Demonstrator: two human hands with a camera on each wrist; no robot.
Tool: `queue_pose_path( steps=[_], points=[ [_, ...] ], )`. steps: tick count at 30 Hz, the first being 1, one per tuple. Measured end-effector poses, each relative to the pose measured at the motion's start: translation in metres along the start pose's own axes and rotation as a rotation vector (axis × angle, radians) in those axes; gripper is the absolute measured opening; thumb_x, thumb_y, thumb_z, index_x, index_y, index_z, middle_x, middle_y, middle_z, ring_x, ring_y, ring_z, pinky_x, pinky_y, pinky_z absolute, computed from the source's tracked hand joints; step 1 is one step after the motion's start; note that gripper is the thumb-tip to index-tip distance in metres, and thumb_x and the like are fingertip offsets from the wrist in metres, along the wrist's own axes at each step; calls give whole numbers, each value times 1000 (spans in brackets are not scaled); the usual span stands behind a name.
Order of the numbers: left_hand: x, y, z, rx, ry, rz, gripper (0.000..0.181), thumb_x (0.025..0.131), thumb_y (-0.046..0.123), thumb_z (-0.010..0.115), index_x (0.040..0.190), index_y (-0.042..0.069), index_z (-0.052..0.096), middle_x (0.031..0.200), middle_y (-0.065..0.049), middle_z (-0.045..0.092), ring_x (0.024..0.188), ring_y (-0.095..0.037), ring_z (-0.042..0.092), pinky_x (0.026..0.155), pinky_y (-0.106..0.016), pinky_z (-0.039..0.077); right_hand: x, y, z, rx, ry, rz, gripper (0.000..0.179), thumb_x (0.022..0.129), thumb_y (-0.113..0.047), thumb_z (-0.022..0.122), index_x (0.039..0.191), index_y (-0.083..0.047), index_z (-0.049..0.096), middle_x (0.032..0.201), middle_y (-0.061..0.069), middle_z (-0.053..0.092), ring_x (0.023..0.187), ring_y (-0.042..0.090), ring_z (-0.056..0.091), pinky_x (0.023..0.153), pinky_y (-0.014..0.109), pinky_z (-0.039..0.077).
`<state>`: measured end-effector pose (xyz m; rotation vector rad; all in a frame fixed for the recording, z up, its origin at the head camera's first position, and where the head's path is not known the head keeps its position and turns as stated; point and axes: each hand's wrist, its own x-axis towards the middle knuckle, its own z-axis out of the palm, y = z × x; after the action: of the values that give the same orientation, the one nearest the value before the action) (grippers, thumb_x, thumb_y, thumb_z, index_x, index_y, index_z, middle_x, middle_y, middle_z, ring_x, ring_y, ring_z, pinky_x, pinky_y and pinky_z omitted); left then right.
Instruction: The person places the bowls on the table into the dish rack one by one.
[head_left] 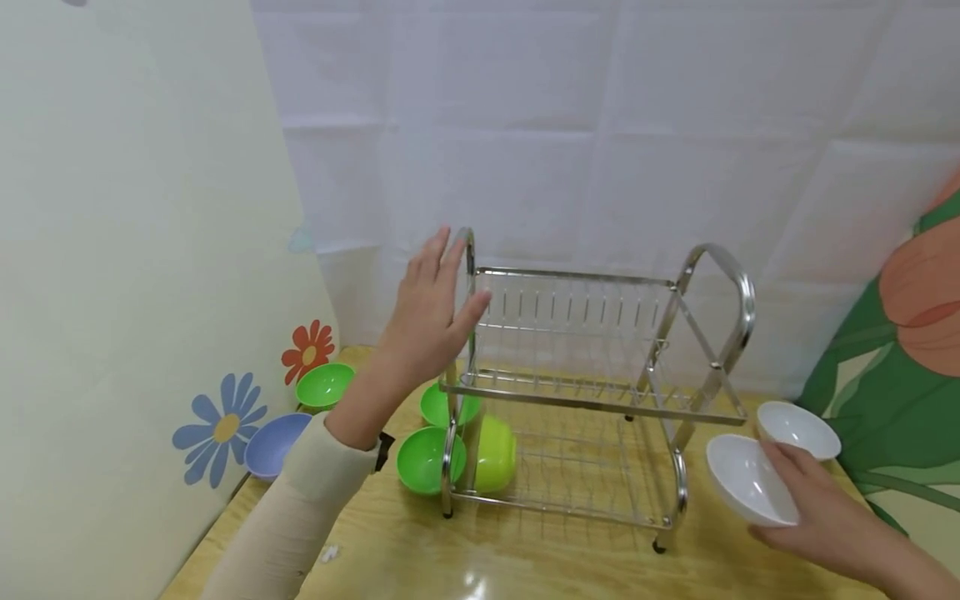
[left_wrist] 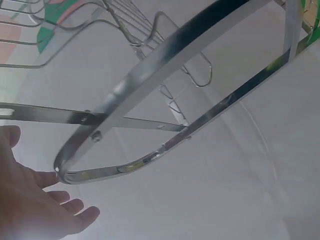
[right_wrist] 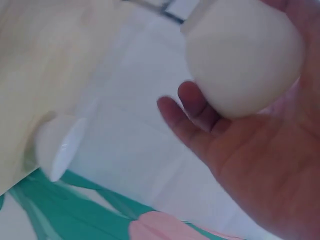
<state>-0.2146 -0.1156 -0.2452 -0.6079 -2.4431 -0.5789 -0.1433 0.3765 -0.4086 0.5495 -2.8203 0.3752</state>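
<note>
One white bowl (head_left: 742, 479), gripped by right hand (head_left: 821, 512), lies four o'clock from rack (head_left: 588, 405); left hand (head_left: 427, 315), spread, nearer, at ten.

**Bright head view, dimmer and softer wrist views**

The head view is bright and evenly lit, with faint crease shadows across the backdrop (head_left: 525, 125). A small white glare sits on the table (head_left: 570, 558) at the bottom edge, and bright streaks run along the rack (head_left: 573, 404). Both 2 wrist views are dimmer and greyer. In the left, a pale glow washes over the left hand (left_wrist: 30, 200), while the rack's metal is fairly crisp. In the right, the table and far bowl (right_wrist: 57, 145) are blurred, and the held bowl (right_wrist: 242, 55) looks soft-edged.
</note>
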Motion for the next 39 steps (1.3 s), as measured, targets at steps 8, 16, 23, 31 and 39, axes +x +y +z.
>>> queue_pose_path(
  steps=[8, 16, 23, 31, 39],
  points=[
    [-32, 30, -2, 157, -42, 172, 68, 103, 48, 42, 156, 6, 31, 164, -13, 23, 151, -31, 21, 123, -50, 18, -6, -37, -15, -35, -3, -89, 127, 47, -40, 98, 151, 0, 37, 136, 17, 47, 99, 27, 57, 65, 19, 45],
    [-62, 55, 4, 218, -21, 282, 70, 103, 55, 37, 153, 6, 35, 158, -11, 37, 146, -29, 32, 122, -44, 25, -1, -91, -29, -18, -56, -131, 122, 54, -53, 94, 154, -10, 37, 144, 2, 42, 116, 10, 48, 73, 17, 48],
    [-87, 71, 14, 130, 39, 383, 71, 104, 58, 24, 150, 6, 41, 157, -12, 38, 145, -28, 35, 120, -42, 32, 14, -124, -31, -9, 45, -228, 120, 54, -43, 96, 154, -12, 37, 142, 3, 48, 116, 11, 53, 76, 21, 52],
    [-108, 81, 26, 118, 87, 446, 71, 98, 60, 43, 147, 8, 46, 152, -9, 45, 137, -25, 45, 114, -39, 40, 35, -143, -23, 24, 61, -250, 113, 56, -45, 94, 150, -8, 42, 140, 15, 51, 113, 31, 62, 75, 40, 58],
    [-124, 88, 43, 140, 78, 507, 80, 92, 66, 49, 145, 7, 48, 145, -7, 52, 131, -21, 50, 115, -35, 39, 46, -156, -16, 68, 32, -264, 111, 59, -44, 93, 150, -7, 42, 138, 15, 52, 108, 28, 64, 72, 39, 59]
  ],
)
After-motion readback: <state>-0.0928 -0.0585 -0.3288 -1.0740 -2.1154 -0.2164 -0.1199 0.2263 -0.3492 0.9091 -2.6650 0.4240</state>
